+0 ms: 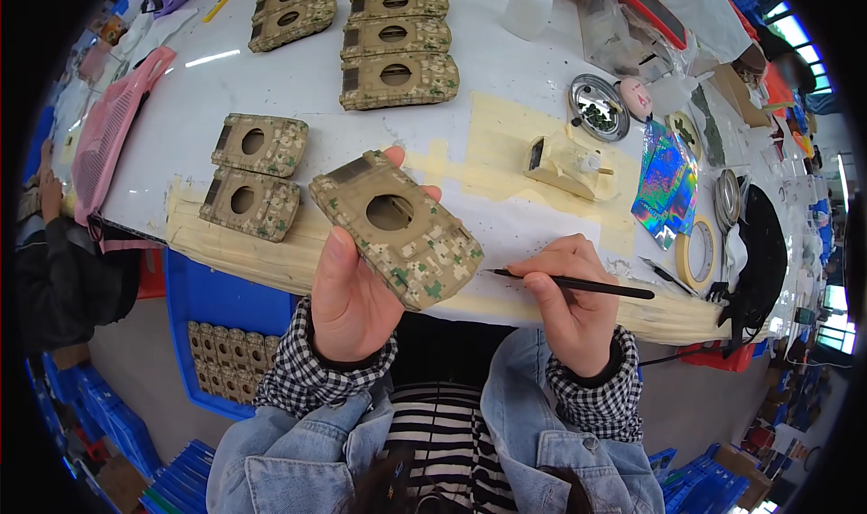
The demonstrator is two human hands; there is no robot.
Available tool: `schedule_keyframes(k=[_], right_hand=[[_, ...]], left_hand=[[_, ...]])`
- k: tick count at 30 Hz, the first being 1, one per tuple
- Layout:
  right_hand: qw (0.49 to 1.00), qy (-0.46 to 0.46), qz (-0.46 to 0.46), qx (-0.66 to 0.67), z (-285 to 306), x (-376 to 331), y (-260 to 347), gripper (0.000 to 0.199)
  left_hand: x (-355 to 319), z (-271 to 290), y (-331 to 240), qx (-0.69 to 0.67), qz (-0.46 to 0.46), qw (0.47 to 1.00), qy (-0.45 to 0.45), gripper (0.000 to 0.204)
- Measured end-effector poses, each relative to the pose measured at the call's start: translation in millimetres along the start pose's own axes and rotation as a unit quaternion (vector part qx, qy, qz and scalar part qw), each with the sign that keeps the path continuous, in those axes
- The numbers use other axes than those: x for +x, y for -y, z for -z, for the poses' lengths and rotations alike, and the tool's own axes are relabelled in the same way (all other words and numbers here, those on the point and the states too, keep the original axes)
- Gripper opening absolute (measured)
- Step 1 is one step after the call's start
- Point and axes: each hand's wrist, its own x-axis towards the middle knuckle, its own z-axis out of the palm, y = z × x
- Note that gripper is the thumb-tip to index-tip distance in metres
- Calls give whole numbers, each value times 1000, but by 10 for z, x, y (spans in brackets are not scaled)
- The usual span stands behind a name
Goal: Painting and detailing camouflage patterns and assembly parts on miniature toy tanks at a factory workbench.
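My left hand (348,302) is wrapped round a model tank hull (424,234), thumb on its near side and fingertips showing behind. The hull is tan with green and brown pixel camouflage and a round hole in its top. My right hand (573,302) pinches a slim black fine-tipped tool (605,287); I cannot tell whether it is a brush or tweezers. Its tip is close to the hull's right corner, and contact is unclear. Two similar hulls (242,200) lie left of my left hand. Farther back are a middle row of hulls (397,80) and another row (291,17).
A small tan part on a block (569,163), a glass dish with dark green bits (600,107), shiny holographic sheets (666,184) and a tape roll (696,254) lie to the right. A pink basket (117,135) stands left. Below the table edge, a blue tray (226,288) holds several hulls.
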Motion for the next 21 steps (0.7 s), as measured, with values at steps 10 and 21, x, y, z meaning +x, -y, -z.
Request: schedule_keyframes(k=[10, 21], right_hand=[[1000, 6, -4, -5, -2, 1, 4, 10], [1000, 4, 7, -9, 0, 9, -1, 10]], left_hand=[[0, 18, -7, 1, 2, 1000, 18, 66], [3, 14, -6, -1, 0, 1000, 23, 67]])
